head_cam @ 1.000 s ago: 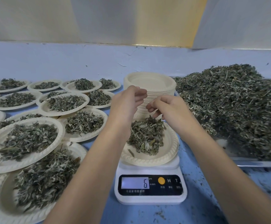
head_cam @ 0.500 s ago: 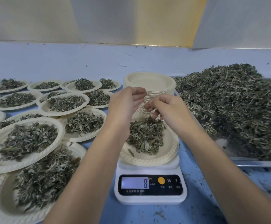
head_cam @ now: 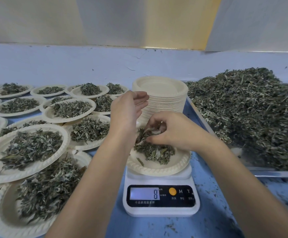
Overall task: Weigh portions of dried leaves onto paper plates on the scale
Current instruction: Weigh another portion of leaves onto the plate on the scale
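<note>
**A:** Portion location?

**B:** Dried leaves heaped on the paper plate atop the scale. Display reads 8.

**A:** Hands?

**B:** My right hand is curled, pinching leaves at the heap's top, adjusting weight, I judge. My left hand hovers above the scale, loose and empty, adding no weight.

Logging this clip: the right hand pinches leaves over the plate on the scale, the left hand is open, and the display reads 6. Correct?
No: the head view shows the display reading 8, not 6. The right hand does pinch leaves over the plate on the scale, left hand open.
</note>
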A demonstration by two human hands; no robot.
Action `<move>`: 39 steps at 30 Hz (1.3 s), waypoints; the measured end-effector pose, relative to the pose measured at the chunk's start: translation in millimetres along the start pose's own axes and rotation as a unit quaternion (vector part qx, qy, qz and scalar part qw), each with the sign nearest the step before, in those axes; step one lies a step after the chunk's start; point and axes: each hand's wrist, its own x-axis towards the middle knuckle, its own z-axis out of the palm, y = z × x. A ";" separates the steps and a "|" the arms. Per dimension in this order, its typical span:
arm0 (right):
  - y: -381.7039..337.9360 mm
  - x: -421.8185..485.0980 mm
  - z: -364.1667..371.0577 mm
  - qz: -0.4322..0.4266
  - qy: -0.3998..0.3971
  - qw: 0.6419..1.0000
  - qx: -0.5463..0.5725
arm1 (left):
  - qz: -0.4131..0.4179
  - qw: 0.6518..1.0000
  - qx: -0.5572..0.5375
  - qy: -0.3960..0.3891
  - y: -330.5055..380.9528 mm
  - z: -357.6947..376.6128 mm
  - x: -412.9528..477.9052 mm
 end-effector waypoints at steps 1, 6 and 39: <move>1.0 0.3 -0.4 0.002 0.009 1.000 0.003 | 0.000 1.000 0.001 0.002 -0.2 -0.2 0.1; 2.6 0.2 -6.7 0.010 0.072 0.991 0.112 | -0.011 1.000 -0.015 0.009 -0.9 -1.1 2.4; -14.2 3.2 10.9 -0.066 0.306 0.949 -0.040 | -0.245 0.949 -0.194 -0.037 -11.8 15.3 -5.0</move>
